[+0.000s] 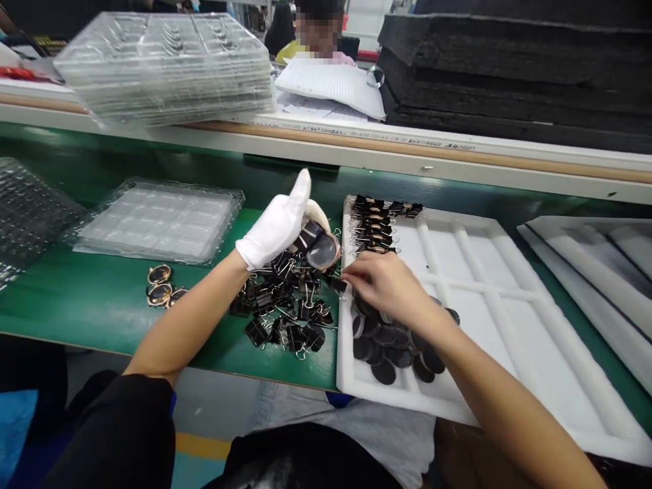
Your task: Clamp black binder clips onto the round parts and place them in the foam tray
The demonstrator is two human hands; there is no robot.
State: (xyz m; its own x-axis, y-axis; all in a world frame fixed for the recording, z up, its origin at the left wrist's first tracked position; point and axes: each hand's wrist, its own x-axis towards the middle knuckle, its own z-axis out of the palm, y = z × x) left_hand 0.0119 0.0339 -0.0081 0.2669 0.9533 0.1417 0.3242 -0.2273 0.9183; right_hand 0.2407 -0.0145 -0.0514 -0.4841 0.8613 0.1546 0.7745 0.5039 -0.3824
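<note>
My left hand (278,231), in a white glove, is closed around a round, glossy dark piece (322,251) with a light rim. A black binder clip (308,236) sits against that piece, partly hidden by the glove. My bare right hand (379,282) pinches what looks like another black binder clip (336,283), over the left edge of a white foam tray (346,370). Below my left hand lies a heap of black binder clips (285,305) with wire handles. Dark round discs (384,339) lie loose in the tray under my right hand.
Clipped pieces (374,221) stand in a row at the tray's far left corner. Gold-rimmed round pieces (159,293) lie left on the green table (92,305). Clear plastic trays (157,217) sit behind them. More foam trays (601,272) lean at right. A person (320,34) sits across.
</note>
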